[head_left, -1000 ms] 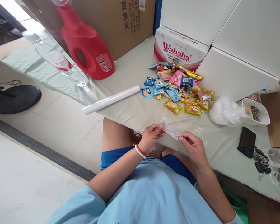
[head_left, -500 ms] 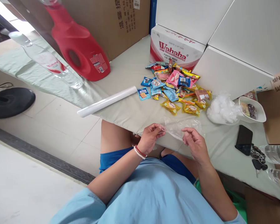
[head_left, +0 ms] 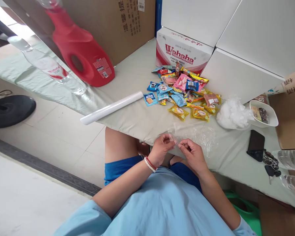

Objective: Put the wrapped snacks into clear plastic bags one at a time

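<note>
My left hand point(head_left: 162, 149) and my right hand point(head_left: 192, 154) meet at the table's near edge, both pinching the near rim of a thin clear plastic bag point(head_left: 196, 135). The bag lies flat on the pale green tablecloth point(head_left: 135, 119), stretching away from my fingers. A red-and-white bead bracelet sits on my left wrist. Beyond the bag lies a heap of small wrapped snacks point(head_left: 184, 93) in blue, pink and yellow packets.
A white roll point(head_left: 111, 108) lies left of the snacks. A red detergent jug point(head_left: 81, 49), a water bottle point(head_left: 46, 65) and a Wahaha carton point(head_left: 183, 52) stand behind. At right are crumpled plastic bags point(head_left: 232, 113), a white bowl point(head_left: 263, 114), a black phone point(head_left: 255, 146) and keys point(head_left: 270, 164).
My right hand moved left along the bag's edge until it nearly touches my left hand. The bag now lies flatter on the cloth.
</note>
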{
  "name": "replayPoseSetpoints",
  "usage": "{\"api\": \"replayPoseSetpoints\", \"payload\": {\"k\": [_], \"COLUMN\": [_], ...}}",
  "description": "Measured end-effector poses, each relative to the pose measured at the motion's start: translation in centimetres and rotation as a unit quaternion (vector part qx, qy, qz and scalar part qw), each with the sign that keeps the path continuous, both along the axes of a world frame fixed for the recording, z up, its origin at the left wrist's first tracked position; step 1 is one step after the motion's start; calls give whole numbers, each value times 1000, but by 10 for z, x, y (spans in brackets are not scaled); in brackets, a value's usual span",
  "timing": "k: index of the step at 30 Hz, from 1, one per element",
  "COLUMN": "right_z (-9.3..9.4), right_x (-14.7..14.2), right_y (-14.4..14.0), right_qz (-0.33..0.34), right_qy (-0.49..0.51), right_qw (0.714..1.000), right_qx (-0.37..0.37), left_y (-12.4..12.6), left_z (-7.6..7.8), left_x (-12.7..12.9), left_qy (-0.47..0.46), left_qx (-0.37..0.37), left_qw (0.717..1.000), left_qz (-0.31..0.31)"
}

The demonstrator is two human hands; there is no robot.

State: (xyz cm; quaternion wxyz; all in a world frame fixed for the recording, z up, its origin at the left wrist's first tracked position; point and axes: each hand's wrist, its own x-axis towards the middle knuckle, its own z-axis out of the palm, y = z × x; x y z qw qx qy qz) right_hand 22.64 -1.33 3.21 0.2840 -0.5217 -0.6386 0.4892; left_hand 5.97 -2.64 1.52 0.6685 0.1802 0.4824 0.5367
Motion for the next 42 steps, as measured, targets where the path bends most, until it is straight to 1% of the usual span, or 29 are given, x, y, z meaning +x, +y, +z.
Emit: {"api": "replayPoseSetpoints", "payload": {"k": [2, 5, 7, 9, 10, 12, 14, 16, 17, 18, 19, 22, 23, 24, 25, 26, 27, 28, 30, 31, 32, 33, 34, 35, 36, 37, 38, 40, 42], "right_z": [-2, -6, -7, -6, -4, 3, 15, 31, 40, 48, 57, 72, 73, 71, 68, 62, 56, 49, 36, 30, 26, 22, 19, 17, 15, 14, 13, 13, 15], "right_x": [-1, -2, 0, 4, 7, 17, 28, 39, 44, 49, 54, 61, 61, 60, 56, 51, 44, 36, 19, 11, 4, -2, -5, -6, -4, 1, 8, 30, 57], "right_y": [-1, -4, -4, -1, 1, 6, 12, 17, 19, 22, 25, 37, 43, 48, 54, 59, 62, 65, 66, 65, 64, 63, 62, 63, 66, 72, 80, 103, 129], "right_qz": [-3, -3, 16, 23, 14, -26, -59, -74, -77, -78, -79, -79, -79, -80, -84, -90, -99, -109, -125, -129, -131, -133, -135, -139, -143, -145, -144, -139, -150], "right_qy": [2, -16, -26, -15, -5, 25, 74, 132, 155, 170, 180, 184, 181, 178, 176, 173, 173, 174, 185, 194, 205, 215, 224, 230, 234, 235, 234, 205, 139], "right_qw": [1000, 998, 996, 996, 996, 996, 994, 988, 984, 980, 975, 966, 965, 964, 963, 963, 964, 964, 963, 962, 959, 957, 955, 953, 952, 951, 950, 956, 968], "right_qx": [11, 63, 88, 90, 88, 83, 57, -1, -37, -72, -103, -162, -174, -182, -185, -184, -177, -167, -149, -145, -142, -141, -140, -138, -138, -141, -147, -158, -144], "left_y": [-4, -6, -5, -4, -4, -4, -5, -5, -3, 0, 5, 27, 37, 46, 54, 60, 64, 64, 56, 47, 37, 26, 17, 9, 3, 0, -1, 1, 7], "left_z": [1, 6, 9, 12, 13, 14, 14, 15, 15, 16, 18, 26, 30, 34, 39, 44, 50, 56, 67, 70, 70, 67, 61, 52, 40, 27, 14, -11, -26], "left_x": [2, 3, 3, 1, 0, -4, -12, -25, -34, -46, -60, -107, -120, -131, -139, -141, -138, -131, -105, -88, -70, -53, -37, -24, -15, -9, -7, -14, -29], "left_qy": [15, 43, 64, 63, 51, 4, -40, -53, -49, -40, -27, 45, 88, 142, 206, 276, 348, 419, 535, 576, 598, 604, 604, 611, 622, 632, 641, 644, 621], "left_qx": [-8, 27, 52, 63, 62, 47, 21, 5, 3, 3, 5, 8, 14, 20, 29, 41, 57, 80, 146, 193, 244, 300, 356, 387, 393, 384, 365, 327, 324], "left_qw": [998, 996, 994, 994, 995, 998, 999, 998, 999, 999, 1000, 988, 984, 978, 970, 957, 935, 904, 822, 778, 747, 730, 712, 689, 671, 659, 654, 664, 680], "left_qz": [-53, -71, -72, -70, -63, -39, -9, 19, 23, 13, -14, -146, -157, -148, -124, -85, -36, 20, 126, 163, 160, 115, 34, -43, -96, -139, -168, -196, -218]}}
